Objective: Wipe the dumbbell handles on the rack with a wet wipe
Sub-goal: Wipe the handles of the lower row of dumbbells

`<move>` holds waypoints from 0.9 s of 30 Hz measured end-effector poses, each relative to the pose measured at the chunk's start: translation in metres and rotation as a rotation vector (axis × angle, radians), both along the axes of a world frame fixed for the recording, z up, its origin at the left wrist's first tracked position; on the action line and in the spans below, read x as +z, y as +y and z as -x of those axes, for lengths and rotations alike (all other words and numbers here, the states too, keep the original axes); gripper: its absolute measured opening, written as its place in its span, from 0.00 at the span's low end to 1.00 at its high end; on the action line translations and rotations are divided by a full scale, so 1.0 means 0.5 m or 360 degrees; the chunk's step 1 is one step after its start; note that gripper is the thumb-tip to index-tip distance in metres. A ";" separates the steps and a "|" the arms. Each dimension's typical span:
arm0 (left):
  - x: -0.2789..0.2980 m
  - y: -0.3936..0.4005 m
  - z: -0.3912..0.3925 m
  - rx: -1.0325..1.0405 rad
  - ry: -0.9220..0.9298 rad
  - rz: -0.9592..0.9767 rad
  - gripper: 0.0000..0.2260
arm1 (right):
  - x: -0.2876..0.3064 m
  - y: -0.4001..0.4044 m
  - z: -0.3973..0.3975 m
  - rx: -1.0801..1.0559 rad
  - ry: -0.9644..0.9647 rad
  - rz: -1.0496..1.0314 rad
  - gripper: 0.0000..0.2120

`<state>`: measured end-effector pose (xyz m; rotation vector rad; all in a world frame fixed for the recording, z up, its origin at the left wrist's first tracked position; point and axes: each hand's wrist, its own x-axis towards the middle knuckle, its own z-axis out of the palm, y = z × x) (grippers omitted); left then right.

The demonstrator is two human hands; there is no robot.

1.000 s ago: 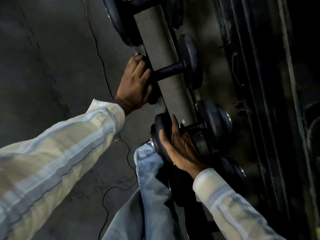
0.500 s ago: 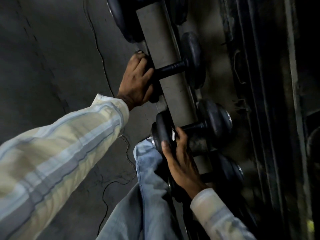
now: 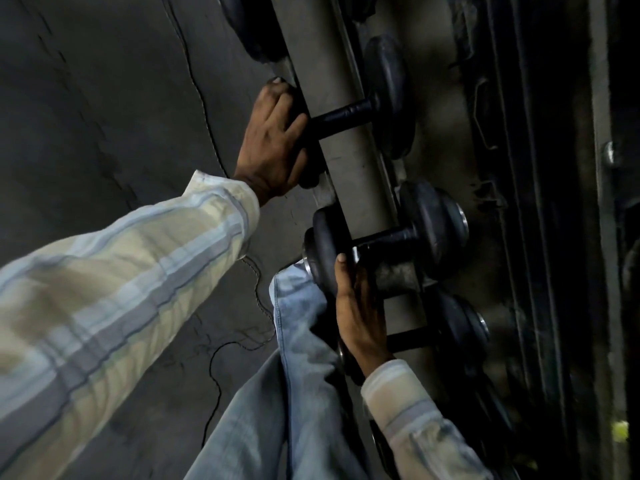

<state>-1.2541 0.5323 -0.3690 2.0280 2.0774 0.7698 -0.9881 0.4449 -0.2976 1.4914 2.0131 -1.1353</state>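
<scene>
Black dumbbells lie across a grey rack rail (image 3: 332, 98). My left hand (image 3: 273, 140) grips the near head of the upper dumbbell (image 3: 346, 114), fingers curled over its edge. My right hand (image 3: 360, 306) is at the middle dumbbell (image 3: 384, 239). Its thumb lies up along the near head (image 3: 325, 237), and its fingers reach behind that head, mostly hidden. A small white scrap of wet wipe (image 3: 355, 252) shows between thumb and fingers by the near end of the handle. A third dumbbell (image 3: 412, 337) lies just below my right wrist.
My jeans-clad leg (image 3: 298, 358) presses close to the rack's front. Cracked dark concrete floor (image 3: 104, 98) spreads to the left. Behind the rack, on the right, stand dark metal frames (image 3: 540, 202). Another dumbbell head (image 3: 249, 26) sits at the top.
My right hand has slid back from the middle dumbbell's handle toward its near head, thumb now up along the head. My left hand keeps its grip on the upper dumbbell.
</scene>
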 end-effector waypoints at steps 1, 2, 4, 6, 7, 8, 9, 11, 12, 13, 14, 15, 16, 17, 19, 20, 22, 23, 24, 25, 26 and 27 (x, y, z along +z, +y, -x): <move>0.000 0.000 -0.001 0.0004 -0.0005 0.0004 0.14 | -0.011 0.007 0.000 -0.0347 -0.0023 0.0374 0.30; 0.000 -0.001 -0.003 0.0006 -0.0005 0.0004 0.13 | -0.012 0.024 0.012 -0.0832 0.0013 0.0617 0.36; 0.000 -0.002 -0.004 0.0013 -0.0003 0.0000 0.13 | -0.029 0.042 0.019 -0.1614 0.0304 0.0555 0.40; -0.001 -0.003 -0.004 0.0022 -0.0015 0.0012 0.13 | -0.045 0.057 0.007 -0.1922 0.0560 0.0514 0.29; 0.000 -0.003 -0.005 0.0026 -0.0011 0.0019 0.13 | -0.047 0.069 0.006 -0.2050 0.0659 0.0585 0.22; 0.001 -0.002 -0.007 0.0031 -0.0008 0.0025 0.13 | -0.043 0.080 0.007 -0.2167 0.0759 0.0649 0.13; 0.001 -0.002 -0.008 0.0035 -0.0011 0.0028 0.14 | -0.045 0.089 0.005 -0.2278 0.0832 0.0744 0.04; 0.002 -0.003 -0.009 0.0032 -0.0022 0.0029 0.15 | -0.055 0.104 0.005 -0.2492 0.0930 0.0884 0.12; 0.003 -0.003 -0.010 0.0029 -0.0018 0.0018 0.15 | -0.057 0.110 0.011 -0.2586 0.0961 0.0926 0.14; 0.003 -0.004 -0.010 0.0026 -0.0016 0.0002 0.15 | -0.063 0.112 0.014 -0.2662 0.0970 0.0898 0.13; 0.003 -0.004 -0.010 0.0024 -0.0022 -0.0014 0.16 | -0.072 0.113 0.015 -0.2686 0.0996 0.0865 0.11; 0.002 -0.005 -0.009 0.0024 -0.0028 -0.0021 0.16 | -0.082 0.113 0.013 -0.2699 0.1002 0.0787 0.11; 0.002 -0.006 -0.008 0.0025 -0.0031 -0.0019 0.16 | -0.088 0.114 0.012 -0.2715 0.1010 0.0709 0.12; 0.002 -0.005 -0.007 0.0023 -0.0030 -0.0014 0.16 | -0.094 0.113 0.006 -0.2745 0.0988 0.0649 0.15; 0.001 -0.003 -0.007 0.0023 -0.0015 -0.0009 0.15 | -0.100 0.105 -0.007 -0.2766 0.0981 0.0620 0.16; 0.001 -0.002 -0.006 0.0023 -0.0013 -0.0008 0.14 | -0.094 0.099 -0.008 -0.2739 0.0981 0.0644 0.15; 0.002 0.000 -0.005 0.0018 -0.0010 -0.0008 0.13 | -0.087 0.081 -0.012 -0.2624 0.0970 0.0730 0.12; 0.001 0.000 -0.006 0.0020 -0.0009 -0.0011 0.13 | -0.084 0.077 -0.012 -0.2580 0.0937 0.0785 0.11; 0.000 0.000 -0.006 0.0024 -0.0006 -0.0016 0.13 | -0.082 0.080 -0.009 -0.2562 0.0904 0.0837 0.10; 0.000 -0.001 -0.006 0.0029 -0.0005 -0.0016 0.13 | -0.081 0.089 -0.008 -0.2579 0.0893 0.0841 0.09; 0.000 -0.002 -0.005 0.0031 -0.0003 -0.0010 0.13 | -0.087 0.101 -0.011 -0.2642 0.0935 0.0794 0.10; 0.000 -0.003 -0.005 0.0031 -0.0002 -0.0005 0.14 | -0.088 0.118 -0.009 -0.2716 0.0988 0.0733 0.11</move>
